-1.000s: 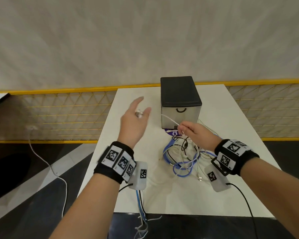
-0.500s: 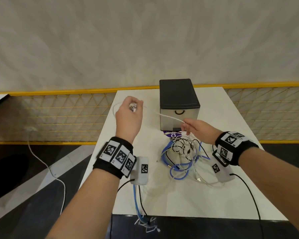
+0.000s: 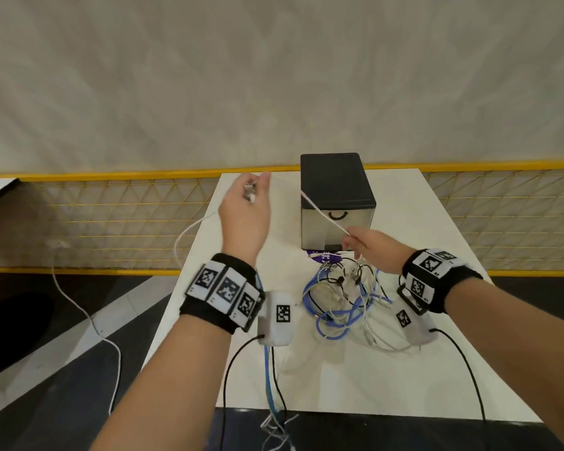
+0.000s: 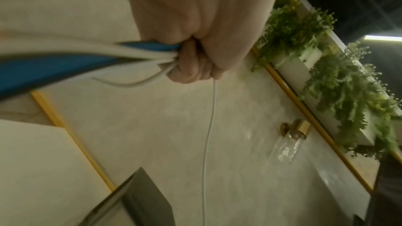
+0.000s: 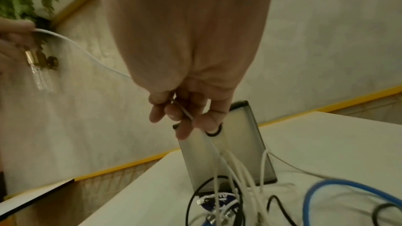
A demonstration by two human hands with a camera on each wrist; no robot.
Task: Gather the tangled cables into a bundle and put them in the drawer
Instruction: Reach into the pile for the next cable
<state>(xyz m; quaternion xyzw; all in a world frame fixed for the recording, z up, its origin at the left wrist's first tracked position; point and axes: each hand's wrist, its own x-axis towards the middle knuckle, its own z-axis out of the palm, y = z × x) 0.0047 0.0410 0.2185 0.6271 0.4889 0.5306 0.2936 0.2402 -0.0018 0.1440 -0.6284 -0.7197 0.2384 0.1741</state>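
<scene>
A pale plastered wall (image 3: 274, 76) backs the scene, with a yellow-framed mesh barrier (image 3: 111, 222) below it and a white table (image 3: 420, 369) projecting toward the viewer. On the far half of the table stands a small drawer unit (image 3: 337, 196) with a black top and a pale front bearing a curved black handle; the drawer is closed.

The left hand (image 3: 245, 216) is raised above the table's far left edge, forearm reaching forward, back of the hand toward the head camera. Its fingers are curled into a fist round a gathered bunch of white and blue cable lengths (the left wrist view shows them clamped in the palm), and a metal-tipped plug shows at the fingertips. A single thin white cable (image 3: 326, 219) runs taut from this hand, across the drawer front, down to the right hand (image 3: 372, 249).

The right hand sits lower, just in front of the drawer unit and directly above the tangle. Its thumb and fingers (image 5: 172, 114) pinch the white cable; the remaining fingers hang loosely curled.

The tangled cables (image 3: 342, 304), blue, white and black, lie in a loose heap on the table just in front of the drawer unit, partly over a small purple item (image 3: 323, 256). Several strands trail off the near table edge
</scene>
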